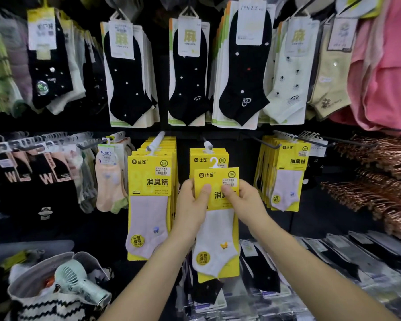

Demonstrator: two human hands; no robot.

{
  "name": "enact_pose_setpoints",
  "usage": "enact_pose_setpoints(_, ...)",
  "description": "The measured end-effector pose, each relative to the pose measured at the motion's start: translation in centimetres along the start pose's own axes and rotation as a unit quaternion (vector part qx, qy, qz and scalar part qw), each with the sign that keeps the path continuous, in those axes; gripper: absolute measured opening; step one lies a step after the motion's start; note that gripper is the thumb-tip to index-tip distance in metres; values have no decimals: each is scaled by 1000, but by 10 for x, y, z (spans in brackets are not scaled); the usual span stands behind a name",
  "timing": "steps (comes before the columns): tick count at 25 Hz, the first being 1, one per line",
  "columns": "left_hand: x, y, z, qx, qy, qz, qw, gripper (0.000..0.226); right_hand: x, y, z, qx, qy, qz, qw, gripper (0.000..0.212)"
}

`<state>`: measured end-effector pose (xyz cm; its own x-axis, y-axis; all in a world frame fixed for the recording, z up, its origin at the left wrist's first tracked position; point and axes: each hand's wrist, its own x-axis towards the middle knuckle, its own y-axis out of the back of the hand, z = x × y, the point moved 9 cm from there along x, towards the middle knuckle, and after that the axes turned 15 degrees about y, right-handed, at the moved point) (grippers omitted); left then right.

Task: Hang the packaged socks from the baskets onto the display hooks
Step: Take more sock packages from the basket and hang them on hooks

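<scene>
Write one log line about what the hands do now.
left hand: holds sock pack | right hand: holds sock pack | sock pack: below display hook, not hung yet

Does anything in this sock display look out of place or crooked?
Yes. A pale green handheld fan lies in the black-and-white striped bag at lower left; it is no sock stock. The yellow sock pack, gripped by the left hand and right hand, is not hooked yet.

Two hands (190, 205) (247, 200), one held yellow sock pack (215, 239), three hooked stacks of yellow packs (148, 205) (198, 167) (287, 181), one handheld fan (79, 281)
</scene>
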<state>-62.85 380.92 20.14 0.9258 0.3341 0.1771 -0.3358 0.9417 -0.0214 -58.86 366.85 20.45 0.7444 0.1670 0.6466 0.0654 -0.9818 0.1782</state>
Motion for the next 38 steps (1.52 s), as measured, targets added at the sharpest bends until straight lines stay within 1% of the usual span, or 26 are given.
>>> enact_pose_setpoints(2, 0, -4, -3, 15, 3, -11, 1000, 25, 10, 10, 5, 7, -28, 24, 999, 15)
enact_pose_setpoints(4, 2, 1, -7, 37, 11, -4, 999, 39, 22, 15, 8, 13, -43, 41, 998, 15)
enact_pose_setpoints(6, 3, 10, -10, 49, 19, 14, 999, 45, 34, 14, 9, 11, -50, 36, 998, 14)
enact_pose_setpoints(9, 4, 20, -11, 52, 23, 29, 998, 45, 46, 3, 12, 0, -56, 15, 998, 9)
enact_pose_setpoints(11, 3, 22, -12, 51, 27, 28, 998, 44, 49, -5, 18, -19, -62, 2, 998, 10)
enact_pose_setpoints(15, -2, 16, -20, 80, 29, 10, 996, 43, 54, -13, 33, -59, -78, 19, 995, 11)
enact_pose_setpoints(19, -5, 10, -41, 114, 56, -7, 992, 49, 61, -21, 44, -93, -105, 14, 990, 29)
enact_pose_setpoints(21, -7, 11, -54, 121, 67, -12, 990, 50, 59, -21, 50, -107, -113, 11, 988, 33)
enact_pose_setpoints(23, -12, 14, -69, 125, 79, -22, 989, 48, 49, -12, 59, -124, -122, 26, 984, 33)
enact_pose_setpoints(25, -22, 15, -87, 129, 98, -32, 986, 46, 29, 4, 69, -136, -138, 39, 980, 38)
enact_pose_setpoints(27, -35, 13, -109, 138, 122, -45, 982, 47, 1, 20, 81, -139, -157, 36, 977, 41)
enact_pose_setpoints(29, -52, 7, -136, 153, 151, -60, 975, 48, -36, 31, 95, -134, -169, 19, 976, 37)
enact_pose_setpoints(32, -89, -1, -193, 172, 221, -79, 957, 44, -117, 41, 125, -120, -211, -26, 970, 23)
enact_pose_setpoints(35, -137, -10, -252, 204, 287, -95, 931, 40, -208, 50, 158, -125, -285, -91, 946, 21)
enact_pose_setpoints(37, -157, -14, -273, 215, 298, -95, 925, 36, -252, 60, 167, -111, -313, -92, 939, 23)
enact_pose_setpoints(38, -161, -16, -280, 215, 303, -90, 924, 36, -265, 66, 168, -108, -315, -84, 939, 20)
